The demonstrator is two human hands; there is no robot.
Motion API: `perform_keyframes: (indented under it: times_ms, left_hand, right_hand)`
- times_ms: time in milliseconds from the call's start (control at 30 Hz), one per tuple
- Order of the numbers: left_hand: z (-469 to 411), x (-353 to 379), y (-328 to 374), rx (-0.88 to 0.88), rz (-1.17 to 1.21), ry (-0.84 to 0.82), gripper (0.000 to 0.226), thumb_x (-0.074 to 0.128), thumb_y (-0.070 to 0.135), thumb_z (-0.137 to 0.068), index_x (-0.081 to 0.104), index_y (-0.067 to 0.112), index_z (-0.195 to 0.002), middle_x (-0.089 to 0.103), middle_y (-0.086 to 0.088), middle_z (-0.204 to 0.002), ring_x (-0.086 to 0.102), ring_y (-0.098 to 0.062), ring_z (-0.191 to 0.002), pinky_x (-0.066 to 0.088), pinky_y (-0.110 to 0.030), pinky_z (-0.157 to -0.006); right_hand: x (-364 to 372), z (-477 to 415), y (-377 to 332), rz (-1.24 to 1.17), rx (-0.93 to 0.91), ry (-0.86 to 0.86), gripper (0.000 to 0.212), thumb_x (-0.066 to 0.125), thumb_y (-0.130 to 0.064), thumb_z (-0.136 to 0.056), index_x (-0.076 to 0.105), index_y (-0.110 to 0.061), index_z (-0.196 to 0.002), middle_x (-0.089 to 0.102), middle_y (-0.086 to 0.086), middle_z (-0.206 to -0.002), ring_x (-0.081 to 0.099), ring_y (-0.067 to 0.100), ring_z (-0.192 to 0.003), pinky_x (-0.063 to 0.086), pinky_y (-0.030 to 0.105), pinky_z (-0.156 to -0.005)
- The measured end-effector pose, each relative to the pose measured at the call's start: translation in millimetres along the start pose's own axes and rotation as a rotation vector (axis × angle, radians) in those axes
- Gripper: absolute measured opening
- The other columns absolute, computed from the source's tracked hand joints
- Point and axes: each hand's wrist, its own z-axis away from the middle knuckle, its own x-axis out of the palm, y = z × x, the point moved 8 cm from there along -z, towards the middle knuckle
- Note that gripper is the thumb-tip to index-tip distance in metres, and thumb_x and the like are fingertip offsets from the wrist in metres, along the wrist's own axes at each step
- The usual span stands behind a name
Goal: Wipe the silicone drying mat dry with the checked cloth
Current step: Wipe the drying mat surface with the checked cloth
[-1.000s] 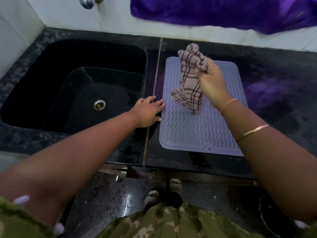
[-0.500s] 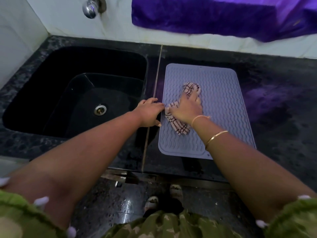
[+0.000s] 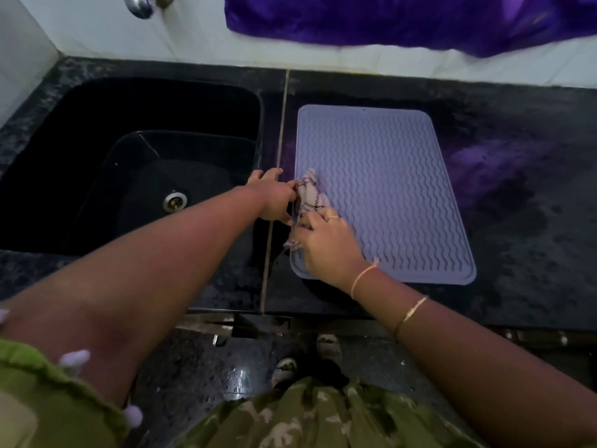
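Your right hand (image 3: 326, 244) lies on top of the bunched cloth (image 3: 308, 195), its fingers (image 3: 318, 223) bent over the cloth and pressing it down onto the mat (image 3: 387, 189). The cloth sits at the mat's left edge, about halfway along it. One end sticks out beyond your fingertips toward the far side, and a frayed corner shows under the heel of your hand, hanging just over the mat's edge onto the counter (image 3: 517, 221). Your left hand (image 3: 274, 198) is just beside it on the counter, on the strip between the mat and the sink (image 3: 129, 156), with its fingertips right against the cloth; I cannot tell whether they pinch the cloth or only touch it. The mat lies flat on the dark counter to the right of the sink, and most of its ribbed surface is uncovered to the right of your hand. A purple fabric (image 3: 420, 17) hangs on the wall behind
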Motion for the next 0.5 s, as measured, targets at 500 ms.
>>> perform_keyframes:
  times_ms: [500]
  left_hand:
    - [5,-8,8,-0.07,-0.033,-0.04,0.07,0.06,0.048,-0.086,0.032,0.03,-0.147,0.019,0.008,-0.158,-0.004,-0.029,-0.147,-0.008,-0.069,-0.109]
  right_hand:
    - [-25,10,59,0.028,0.018,0.035,0.024,0.056,-0.017,-0.09,0.067,-0.016,-0.111,0.053,0.014,-0.113,0.047,0.038,-0.104,0.043,0.041,-0.073]
